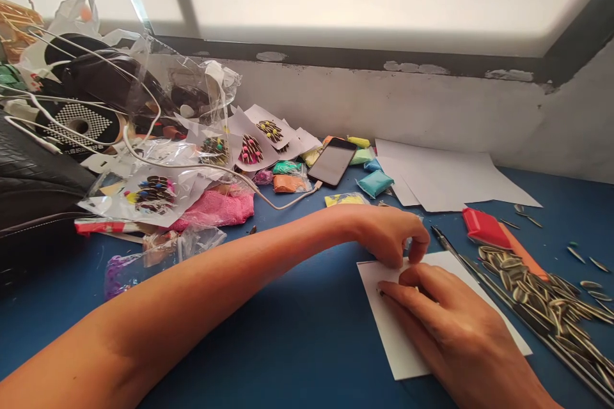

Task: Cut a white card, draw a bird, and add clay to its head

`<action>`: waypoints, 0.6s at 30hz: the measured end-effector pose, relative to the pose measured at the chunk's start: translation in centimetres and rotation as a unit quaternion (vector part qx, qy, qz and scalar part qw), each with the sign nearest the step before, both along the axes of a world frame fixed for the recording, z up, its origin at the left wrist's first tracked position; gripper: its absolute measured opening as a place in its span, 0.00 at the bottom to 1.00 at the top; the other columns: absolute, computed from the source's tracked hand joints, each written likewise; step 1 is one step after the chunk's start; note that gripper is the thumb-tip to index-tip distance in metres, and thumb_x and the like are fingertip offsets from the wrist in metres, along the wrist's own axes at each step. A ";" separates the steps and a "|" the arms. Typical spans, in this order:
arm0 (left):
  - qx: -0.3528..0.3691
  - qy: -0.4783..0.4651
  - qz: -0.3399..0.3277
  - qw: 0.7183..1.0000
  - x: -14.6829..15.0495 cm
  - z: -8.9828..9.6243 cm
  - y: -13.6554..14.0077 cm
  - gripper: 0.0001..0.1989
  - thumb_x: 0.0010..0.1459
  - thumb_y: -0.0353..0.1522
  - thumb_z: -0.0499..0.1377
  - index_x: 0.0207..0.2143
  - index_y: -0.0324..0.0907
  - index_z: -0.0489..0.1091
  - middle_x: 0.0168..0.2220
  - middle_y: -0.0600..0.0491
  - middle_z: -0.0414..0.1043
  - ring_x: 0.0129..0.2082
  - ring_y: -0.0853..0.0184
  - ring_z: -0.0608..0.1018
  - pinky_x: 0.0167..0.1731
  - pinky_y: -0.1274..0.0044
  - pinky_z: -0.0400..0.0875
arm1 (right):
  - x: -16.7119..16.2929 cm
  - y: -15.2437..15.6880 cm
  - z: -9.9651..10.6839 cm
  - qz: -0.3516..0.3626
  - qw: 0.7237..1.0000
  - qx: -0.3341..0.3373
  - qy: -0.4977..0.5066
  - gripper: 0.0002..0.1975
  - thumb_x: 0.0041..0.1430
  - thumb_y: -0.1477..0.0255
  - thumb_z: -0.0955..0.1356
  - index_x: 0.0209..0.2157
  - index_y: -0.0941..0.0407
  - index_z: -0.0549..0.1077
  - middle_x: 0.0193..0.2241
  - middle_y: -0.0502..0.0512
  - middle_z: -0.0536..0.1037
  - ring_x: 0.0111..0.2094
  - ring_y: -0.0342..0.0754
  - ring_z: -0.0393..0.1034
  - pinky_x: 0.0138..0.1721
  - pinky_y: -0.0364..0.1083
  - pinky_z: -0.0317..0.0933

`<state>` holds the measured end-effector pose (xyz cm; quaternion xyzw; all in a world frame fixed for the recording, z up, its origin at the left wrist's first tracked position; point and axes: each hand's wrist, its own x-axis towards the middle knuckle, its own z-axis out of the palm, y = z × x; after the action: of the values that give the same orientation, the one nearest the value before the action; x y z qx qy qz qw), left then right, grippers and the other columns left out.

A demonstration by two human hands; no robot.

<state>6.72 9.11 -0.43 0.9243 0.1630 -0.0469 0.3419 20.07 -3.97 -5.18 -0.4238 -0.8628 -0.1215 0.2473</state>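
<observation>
A small white paper sheet [407, 358] lies on the blue table under my hands. Over its far edge my left hand [393, 230] bends down with curled fingers; whatever they hold, if anything, is hidden. My right hand [451, 313] rests on the sheet with its fingers drawn together, and their grip is mostly covered. A tiny dark bit [380, 292] shows at its fingertip, too small to name. Just right of the sheet are a pile of striped sunflower seeds [532, 294], a long dark metallic rod [518, 313] and a red packet [487, 228].
Finished-looking seed decorations on paper [249, 150], a phone [333, 162], a white cable [206, 166] and colored packets [375, 183] line the back. White sheets [451, 179] lie by the wall. Plastic bags, a pink cloth [215, 208] and a black bag [38, 204] crowd the left.
</observation>
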 end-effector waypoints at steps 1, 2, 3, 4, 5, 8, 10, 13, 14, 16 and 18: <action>0.000 0.001 -0.001 1.000 0.0 0.0 0.0 0.11 0.50 0.22 0.56 0.38 0.38 0.70 0.27 0.57 0.66 0.29 0.71 0.70 0.26 0.80 0.62 | 0.0 0.0 0.0 0.000 1.000 -0.001 -0.002 0.13 0.66 0.74 0.62 0.35 0.57 0.79 0.30 0.58 0.77 0.29 0.48 0.72 0.29 0.46 0.67; 0.002 0.001 -0.003 1.000 0.0 0.0 0.1 0.11 0.51 0.23 0.56 0.38 0.38 0.70 0.27 0.57 0.67 0.29 0.70 0.70 0.27 0.80 0.63 | 0.0 0.0 0.0 -0.002 1.000 -0.001 -0.003 0.13 0.66 0.74 0.62 0.35 0.57 0.79 0.30 0.58 0.76 0.29 0.48 0.72 0.29 0.45 0.67; 0.003 0.001 -0.005 1.000 0.0 -0.1 0.1 0.11 0.51 0.23 0.56 0.38 0.38 0.70 0.28 0.57 0.67 0.29 0.70 0.71 0.27 0.80 0.63 | 0.1 -0.1 0.0 -0.004 1.000 -0.003 -0.003 0.12 0.66 0.74 0.63 0.35 0.57 0.79 0.30 0.58 0.76 0.29 0.48 0.71 0.29 0.45 0.67; 0.003 0.001 -0.007 1.000 0.0 -0.1 0.1 0.11 0.51 0.23 0.56 0.38 0.38 0.70 0.28 0.56 0.67 0.30 0.70 0.71 0.28 0.80 0.63 | 0.1 -0.1 0.0 -0.005 1.000 -0.005 -0.004 0.12 0.66 0.74 0.63 0.35 0.57 0.78 0.30 0.57 0.76 0.30 0.48 0.71 0.29 0.45 0.67; 0.004 0.001 -0.010 1.000 0.0 -0.1 0.1 0.11 0.51 0.23 0.56 0.38 0.37 0.71 0.28 0.56 0.67 0.30 0.70 0.71 0.28 0.80 0.63 | 0.1 -0.1 0.0 -0.005 1.000 -0.008 -0.004 0.12 0.66 0.74 0.63 0.35 0.57 0.78 0.30 0.57 0.76 0.30 0.48 0.71 0.29 0.45 0.66; 0.007 -0.001 -0.013 1.000 0.0 -0.1 0.1 0.12 0.51 0.23 0.55 0.39 0.37 0.71 0.28 0.56 0.68 0.30 0.71 0.71 0.28 0.80 0.63 | 0.0 -0.2 0.2 -0.007 1.000 -0.020 0.002 0.11 0.66 0.75 0.63 0.34 0.56 0.77 0.31 0.57 0.76 0.30 0.48 0.71 0.29 0.45 0.66; 0.010 -0.001 -0.014 1.000 0.0 -0.1 0.1 0.12 0.51 0.23 0.55 0.39 0.37 0.71 0.29 0.56 0.69 0.30 0.71 0.71 0.28 0.80 0.62 | -0.1 -0.2 0.3 -0.006 1.000 -0.029 0.010 0.10 0.66 0.75 0.63 0.33 0.55 0.76 0.30 0.56 0.75 0.30 0.47 0.71 0.29 0.45 0.66; 0.018 0.003 -0.012 1.000 0.1 -0.2 0.1 0.12 0.51 0.24 0.56 0.39 0.38 0.71 0.29 0.56 0.69 0.30 0.70 0.71 0.27 0.79 0.63 | -0.2 -0.2 0.4 -0.008 0.999 -0.039 0.019 0.11 0.66 0.74 0.63 0.31 0.54 0.75 0.29 0.55 0.74 0.29 0.47 0.71 0.29 0.45 0.65; 0.021 0.005 -0.012 1.000 0.1 -0.2 0.1 0.12 0.52 0.24 0.56 0.39 0.38 0.72 0.29 0.56 0.70 0.30 0.70 0.71 0.27 0.79 0.63 | -0.2 -0.1 0.3 -0.009 0.999 -0.040 0.019 0.11 0.66 0.74 0.62 0.31 0.54 0.75 0.29 0.55 0.74 0.29 0.47 0.70 0.29 0.45 0.65; 0.027 0.012 -0.011 1.000 0.2 -0.2 0.1 0.13 0.52 0.24 0.56 0.40 0.38 0.72 0.30 0.55 0.69 0.30 0.70 0.71 0.26 0.80 0.62 | -0.2 -0.2 0.2 -0.012 0.999 -0.041 0.019 0.12 0.66 0.74 0.62 0.31 0.55 0.75 0.28 0.55 0.74 0.29 0.47 0.70 0.29 0.46 0.64; 0.031 0.017 -0.011 0.999 0.2 -0.2 0.0 0.14 0.52 0.24 0.55 0.41 0.38 0.72 0.31 0.55 0.70 0.30 0.70 0.71 0.26 0.80 0.62 | -0.3 -0.2 0.1 -0.011 0.999 -0.042 0.020 0.11 0.66 0.74 0.62 0.32 0.55 0.75 0.29 0.56 0.74 0.29 0.48 0.69 0.28 0.46 0.64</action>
<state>6.88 9.16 -0.64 0.9353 0.1595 -0.0610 0.3100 19.79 -4.18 -5.11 -0.4457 -0.8572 -0.0798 0.2451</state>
